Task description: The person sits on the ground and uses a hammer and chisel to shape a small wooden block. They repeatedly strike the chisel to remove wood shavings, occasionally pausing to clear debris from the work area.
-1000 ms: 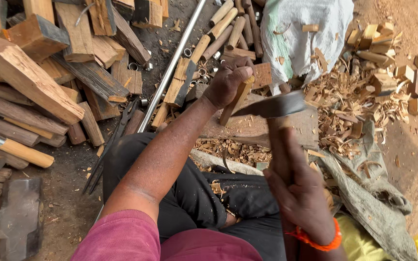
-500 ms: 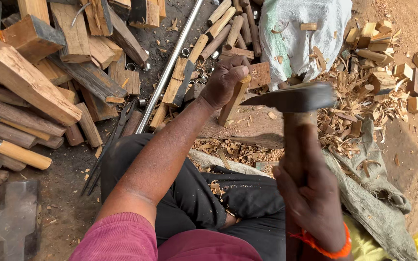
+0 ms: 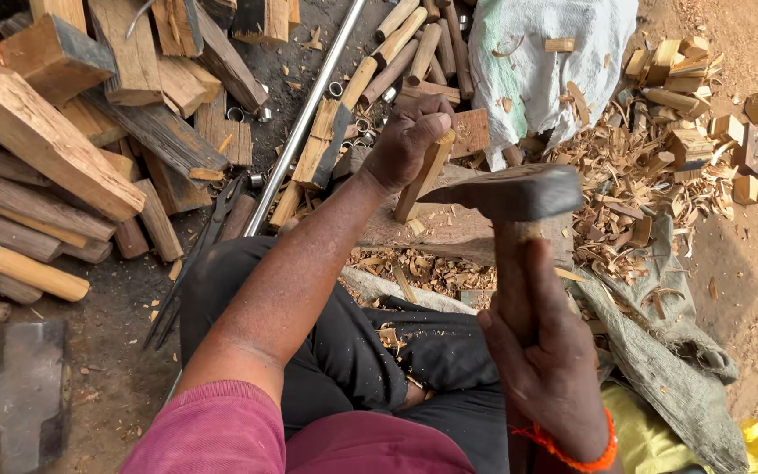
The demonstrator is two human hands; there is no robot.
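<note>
Left hand (image 3: 410, 140) clamps pale wooden stick (image 3: 421, 175) upright on worn chopping block (image 3: 458, 230), steadying it; right hand (image 3: 547, 369) grips wooden-handled iron adze (image 3: 506, 193) raised above.

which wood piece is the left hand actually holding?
The short pale stick standing tilted on the chopping block, its top gripped by the left hand. All the other pieces lie loose on the ground.

- The hatchet (image 3: 512, 195) has a dull, dark metal head and a smooth wood handle.
- The peg (image 3: 421, 175) is pale, bare wood.
- Upper middle – a shiny metal pipe (image 3: 309, 110).
- The sack (image 3: 537, 61) is rough white cloth.
</note>
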